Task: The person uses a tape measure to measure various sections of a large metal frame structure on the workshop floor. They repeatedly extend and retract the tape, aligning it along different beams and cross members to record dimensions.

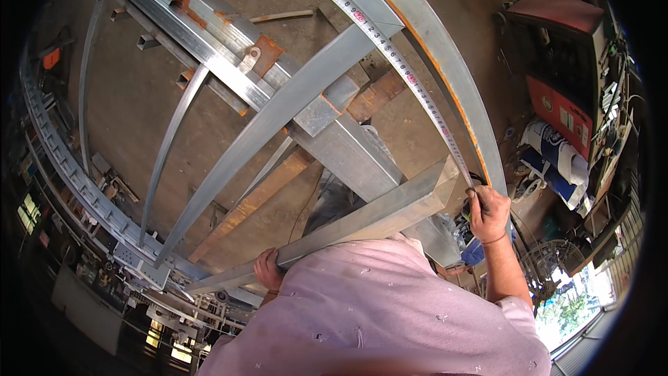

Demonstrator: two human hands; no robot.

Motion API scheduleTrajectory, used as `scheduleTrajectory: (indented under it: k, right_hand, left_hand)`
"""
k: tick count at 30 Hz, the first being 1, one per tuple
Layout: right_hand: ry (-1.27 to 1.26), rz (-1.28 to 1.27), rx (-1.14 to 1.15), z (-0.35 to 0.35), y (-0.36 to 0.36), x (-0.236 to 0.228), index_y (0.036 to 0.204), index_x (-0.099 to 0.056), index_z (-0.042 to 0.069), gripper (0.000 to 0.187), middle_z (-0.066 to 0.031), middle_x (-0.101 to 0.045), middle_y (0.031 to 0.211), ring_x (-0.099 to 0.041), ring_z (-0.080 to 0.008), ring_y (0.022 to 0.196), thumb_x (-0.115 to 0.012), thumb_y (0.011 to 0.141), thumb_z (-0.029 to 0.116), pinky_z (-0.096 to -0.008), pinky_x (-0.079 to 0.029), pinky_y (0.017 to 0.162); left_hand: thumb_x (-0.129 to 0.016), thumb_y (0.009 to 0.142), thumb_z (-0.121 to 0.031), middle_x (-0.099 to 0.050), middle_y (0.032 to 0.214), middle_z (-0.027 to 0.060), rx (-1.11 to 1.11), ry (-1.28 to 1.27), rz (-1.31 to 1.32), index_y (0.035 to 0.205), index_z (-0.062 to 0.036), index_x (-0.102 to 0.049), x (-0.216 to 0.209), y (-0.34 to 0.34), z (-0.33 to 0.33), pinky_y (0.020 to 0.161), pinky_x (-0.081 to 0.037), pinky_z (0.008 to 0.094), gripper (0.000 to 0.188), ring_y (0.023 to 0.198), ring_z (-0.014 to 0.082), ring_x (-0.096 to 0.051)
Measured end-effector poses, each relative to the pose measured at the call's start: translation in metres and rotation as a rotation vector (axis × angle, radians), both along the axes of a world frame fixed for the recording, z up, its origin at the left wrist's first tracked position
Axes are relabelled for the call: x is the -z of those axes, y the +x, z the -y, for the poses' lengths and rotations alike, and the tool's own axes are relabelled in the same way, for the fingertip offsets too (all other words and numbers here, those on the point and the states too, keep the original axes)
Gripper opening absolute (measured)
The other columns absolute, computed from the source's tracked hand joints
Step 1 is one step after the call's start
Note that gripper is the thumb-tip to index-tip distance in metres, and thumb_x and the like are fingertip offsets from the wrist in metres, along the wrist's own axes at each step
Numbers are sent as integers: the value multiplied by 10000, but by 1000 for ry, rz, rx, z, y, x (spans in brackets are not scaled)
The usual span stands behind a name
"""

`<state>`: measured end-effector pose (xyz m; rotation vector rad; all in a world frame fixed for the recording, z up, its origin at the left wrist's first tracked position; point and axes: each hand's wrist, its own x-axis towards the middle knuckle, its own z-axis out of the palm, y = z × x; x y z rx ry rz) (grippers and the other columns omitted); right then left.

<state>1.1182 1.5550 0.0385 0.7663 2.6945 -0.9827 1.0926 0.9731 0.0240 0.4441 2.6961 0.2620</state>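
Tape measure (pixel 390 56): blade drawn out from far upper centre, along the curved steel rail (pixel 445 63), down to the near right. Right hand (pixel 489 212) pinches the near end of the blade with curled fingers, at the right end of the square steel tube (pixel 376 216). That tube lies crosswise nearest the body; left hand (pixel 267 269) closed around its lower edge, to the left. Whether the tape's far end is hooked on anything: cannot tell, out of frame.

Judgement: measuring under way, blade extended and held taut; no marking seen on the steel, so marking and any cutting remain. Other tubes form a frame over the concrete floor (pixel 132 97). Welding machine (pixel 563 63) far right.
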Motion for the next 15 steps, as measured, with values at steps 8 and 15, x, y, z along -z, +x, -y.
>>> scheduleTrajectory:
  k: [8, 15]
  right_hand:
    - [-6, 10, -3, -1, -1, -1, 855, -688, 48, 82, -120, -633, 658, -648, -306, 551, -719, 907, -7, -373, -490, 532]
    - [-2, 4, -1, 0, -2, -1, 853, -687, 50, 83, -118, -632, 655, -646, -308, 548, -721, 907, -2, -373, -491, 532]
  left_hand:
    - [-683, 917, -423, -699, 1233, 73, 14, -6, -16, 1237, -122, -672, 3, 2, 3, 936, -485, 468, 439, 1128, 311, -673]
    - [-679, 926, -403, -698, 1230, 77, 26, -6, -19, 1245, -128, -665, 3, 1, 5, 933, -487, 471, 421, 1122, 316, -674]
